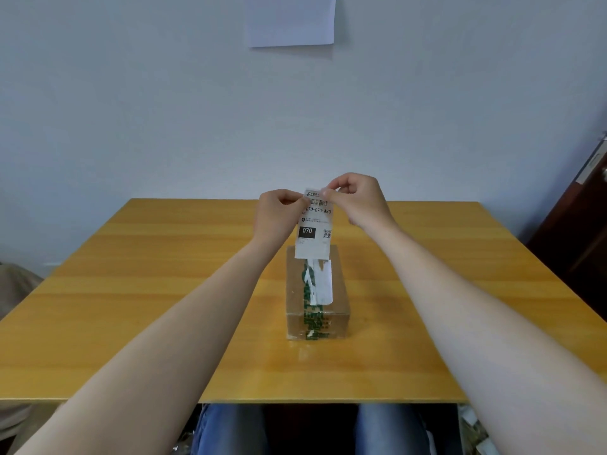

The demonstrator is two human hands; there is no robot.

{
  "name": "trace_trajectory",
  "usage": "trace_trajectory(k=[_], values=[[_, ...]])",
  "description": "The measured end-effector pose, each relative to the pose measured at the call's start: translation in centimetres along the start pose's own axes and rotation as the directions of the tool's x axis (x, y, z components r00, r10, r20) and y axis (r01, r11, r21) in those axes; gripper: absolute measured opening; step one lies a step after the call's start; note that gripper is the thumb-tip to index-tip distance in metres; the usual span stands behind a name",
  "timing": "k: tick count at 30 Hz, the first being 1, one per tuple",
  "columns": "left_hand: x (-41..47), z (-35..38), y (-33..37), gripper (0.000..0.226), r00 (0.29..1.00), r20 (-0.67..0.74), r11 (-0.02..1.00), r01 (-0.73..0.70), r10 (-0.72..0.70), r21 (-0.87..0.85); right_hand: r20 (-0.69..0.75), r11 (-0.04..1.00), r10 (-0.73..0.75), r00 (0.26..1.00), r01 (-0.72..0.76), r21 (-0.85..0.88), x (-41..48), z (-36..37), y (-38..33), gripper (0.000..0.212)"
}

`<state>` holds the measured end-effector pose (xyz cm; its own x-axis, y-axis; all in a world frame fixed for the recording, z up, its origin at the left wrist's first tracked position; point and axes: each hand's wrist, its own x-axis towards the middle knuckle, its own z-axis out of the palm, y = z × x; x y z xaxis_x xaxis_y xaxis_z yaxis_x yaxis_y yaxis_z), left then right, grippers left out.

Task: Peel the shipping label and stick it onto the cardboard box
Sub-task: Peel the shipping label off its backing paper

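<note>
A white shipping label (314,224), printed with a barcode, "070-070-A80", a black "070" block and a QR code, hangs upright above a small cardboard box (317,292) on a wooden table (164,290). The box carries green-printed tape and a torn white sticker remnant (323,284). The left hand (277,215) and right hand (358,200), fingers curled, each pinch the label's top edge, at opposite corners.

Both arms stretched forward, left hand (275,211) and right hand (358,198) raised, fingertips pinched together
</note>
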<state>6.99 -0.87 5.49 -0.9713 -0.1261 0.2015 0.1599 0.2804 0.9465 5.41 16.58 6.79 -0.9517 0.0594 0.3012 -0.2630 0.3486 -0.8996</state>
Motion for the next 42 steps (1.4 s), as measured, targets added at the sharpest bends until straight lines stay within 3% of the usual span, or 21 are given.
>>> trace_trajectory(k=[3, 10, 26, 42], values=[[-0.2, 0.1, 0.2, 0.007, 1.0, 0.012, 1.0, -0.023, 0.024, -0.018, 0.08, 0.999, 0.042, 0.996, -0.042, -0.004, -0.6, 0.5, -0.5, 0.006], [-0.5, 0.0, 0.5, 0.005, 0.997, 0.081, 0.998, -0.014, 0.019, -0.067, 0.101, 0.992, 0.101, 0.99, -0.108, 0.068, -0.9, 0.5, -0.4, 0.014], [-0.7, 0.6, 0.6, 0.021, 0.993, 0.115, 0.996, 0.027, -0.017, -0.086, 0.086, 0.991, 0.104, 0.991, -0.111, 0.077, -0.9, 0.4, 0.2, 0.009], [-0.5, 0.6, 0.8, 0.023, 0.993, 0.108, 0.994, 0.064, -0.055, -0.086, 0.069, 0.996, 0.067, 0.995, -0.071, 0.057, -0.8, 0.7, 0.5, 0.007]])
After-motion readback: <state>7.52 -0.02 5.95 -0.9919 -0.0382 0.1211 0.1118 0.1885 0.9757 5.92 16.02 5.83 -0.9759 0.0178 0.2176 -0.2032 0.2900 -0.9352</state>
